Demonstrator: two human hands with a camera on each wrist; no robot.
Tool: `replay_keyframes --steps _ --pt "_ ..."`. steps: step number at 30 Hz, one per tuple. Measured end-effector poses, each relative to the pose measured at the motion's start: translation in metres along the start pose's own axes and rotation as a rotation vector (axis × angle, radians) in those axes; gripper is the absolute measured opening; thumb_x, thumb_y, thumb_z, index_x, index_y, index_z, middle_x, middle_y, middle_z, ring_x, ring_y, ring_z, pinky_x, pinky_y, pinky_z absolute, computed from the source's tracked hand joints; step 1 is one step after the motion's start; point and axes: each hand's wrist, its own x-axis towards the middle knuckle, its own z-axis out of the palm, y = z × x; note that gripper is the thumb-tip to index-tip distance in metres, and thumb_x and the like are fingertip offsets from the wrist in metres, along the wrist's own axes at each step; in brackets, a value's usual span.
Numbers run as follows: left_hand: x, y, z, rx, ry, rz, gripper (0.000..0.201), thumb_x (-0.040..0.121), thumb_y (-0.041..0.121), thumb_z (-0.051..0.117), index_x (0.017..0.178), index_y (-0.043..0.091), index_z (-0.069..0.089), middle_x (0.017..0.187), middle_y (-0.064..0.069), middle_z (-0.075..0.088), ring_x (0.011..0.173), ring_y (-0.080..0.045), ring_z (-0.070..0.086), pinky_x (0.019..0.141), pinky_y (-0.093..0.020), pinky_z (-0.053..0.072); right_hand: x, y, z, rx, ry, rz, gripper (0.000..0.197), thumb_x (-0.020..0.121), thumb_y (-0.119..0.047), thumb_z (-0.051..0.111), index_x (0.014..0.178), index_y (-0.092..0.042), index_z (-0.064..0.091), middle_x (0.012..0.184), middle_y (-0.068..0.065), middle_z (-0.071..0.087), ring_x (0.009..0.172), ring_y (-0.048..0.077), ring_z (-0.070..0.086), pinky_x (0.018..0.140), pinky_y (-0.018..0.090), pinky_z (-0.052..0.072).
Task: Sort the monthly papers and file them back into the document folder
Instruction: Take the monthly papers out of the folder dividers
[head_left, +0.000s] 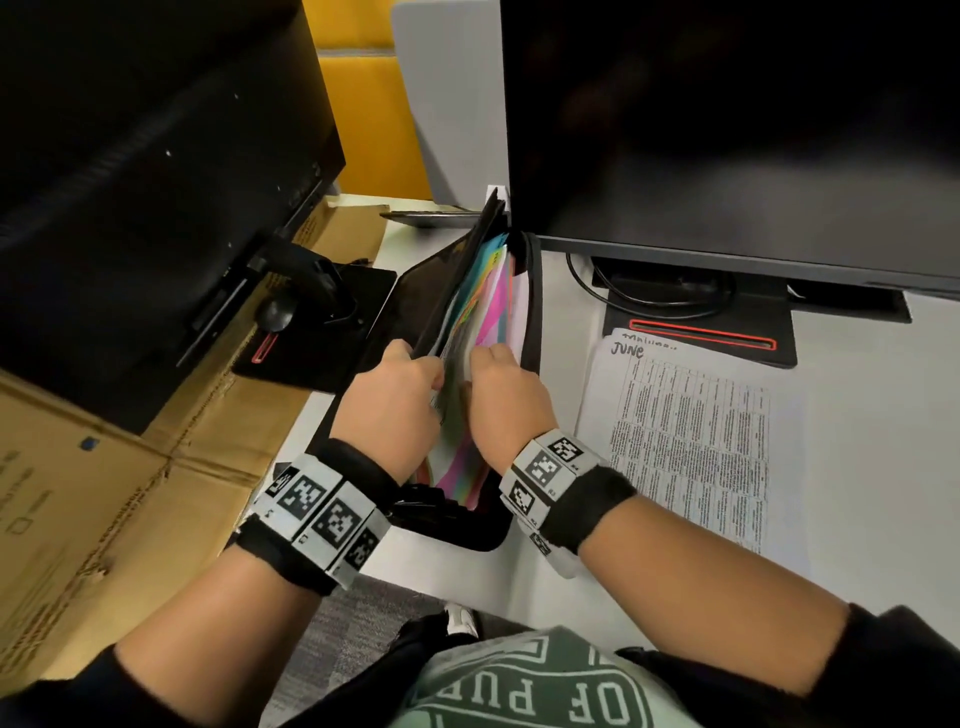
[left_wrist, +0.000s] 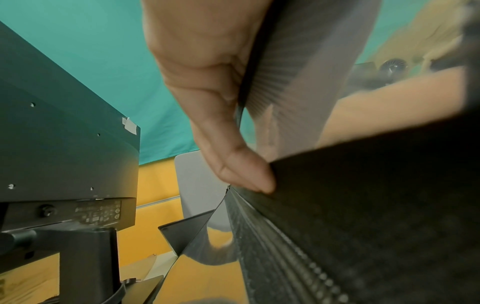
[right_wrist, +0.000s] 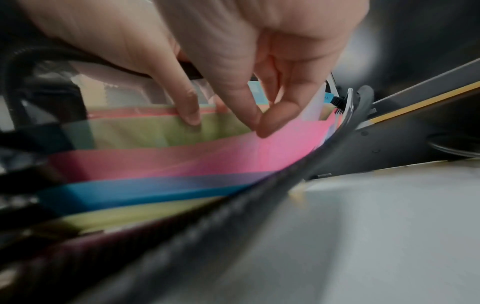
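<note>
- Two bare hands work inside a black zippered fabric document folder (head_left: 470, 525) with coloured dividers, which stands open on the white surface (head_left: 857, 364) between two dark monitors.
- The left hand (head_left: 387, 410) grips the folder's left black cover; in the left wrist view its thumb (left_wrist: 233, 162) presses against the outside of the cover while its fingers curl over the edge (they are hidden behind the fabric).
- The right hand (head_left: 506, 400) reaches into the pockets, fingers curled; in the right wrist view the thumb and a fingertip (right_wrist: 275, 121) pinch together at the top of a pink divider (right_wrist: 207, 158), and another finger touches the green divider (right_wrist: 145, 131) behind it.
- A white printed sheet (head_left: 447, 395) stands between the two hands, inside the folder; which hand holds it I cannot tell.
- A stack of white printed papers, the top one marked "JUNE" (head_left: 691, 441), lies flat on the surface just right of the folder.
- A flattened brown cardboard box (head_left: 104, 509) lies at left under one monitor.
</note>
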Motion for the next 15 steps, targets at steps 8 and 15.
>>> replay_keyframes --steps 8,15 --pt "-0.002 0.002 -0.001 -0.014 0.02 -0.002 0.029 0.084 0.008 0.052 0.109 0.019 0.059 0.11 -0.008 0.048 0.078 -0.034 0.06 0.069 -0.037 0.05 0.012 0.011 0.004 0.389 -0.12 0.127 0.022 0.09 -0.025 0.059 0.077 -0.009 0.051 0.078 0.006 0.055 0.078 0.027 0.055 0.064 0.03 0.04" --pt "0.002 -0.002 0.0 -0.064 0.041 0.004 0.042 0.081 0.005 0.053 0.118 0.023 0.06 0.109 -0.008 0.053 0.082 -0.033 0.06 0.068 -0.031 0.043 0.008 0.058 -0.028 0.579 0.018 0.276 0.015 0.081 -0.01 0.058 0.072 0.001 0.061 0.071 0.011 0.058 0.067 0.024 0.056 0.06 0.03 0.043"
